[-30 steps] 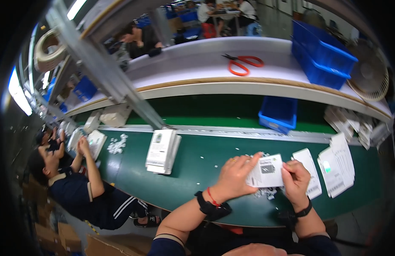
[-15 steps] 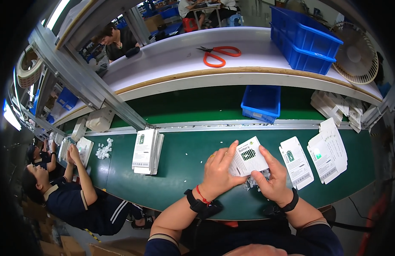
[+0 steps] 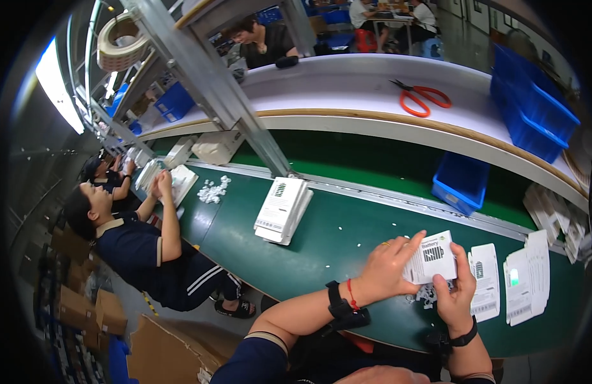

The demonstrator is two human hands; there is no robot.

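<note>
A small white carton [image 3: 431, 258] with a dark printed pattern is held up between my two hands over the green table. My left hand [image 3: 386, 270] grips its left edge, fingers along the top corner. On the other side my right hand [image 3: 457, 291] has its fingers behind the right edge and its thumb at the bottom front. Just beneath them lies a heap of small whitish pieces [image 3: 426, 296], partly hidden by my hands. Flat white cartons [image 3: 485, 288] lie to the right of my right hand, beside a fanned pile of more [image 3: 528, 281].
A stack of white cartons [image 3: 280, 210] stands left of my hands. Farther left are loose white bits [image 3: 213, 190] and a co-worker [image 3: 133, 233] seated at the table. Red-handled scissors [image 3: 424, 99] rest on the raised shelf. A blue bin [image 3: 461, 182] sits beneath it.
The head view has swung left and tilted, so the scene sits farther right in the picture. Both hands still hold the same carton, with little change in grip.
</note>
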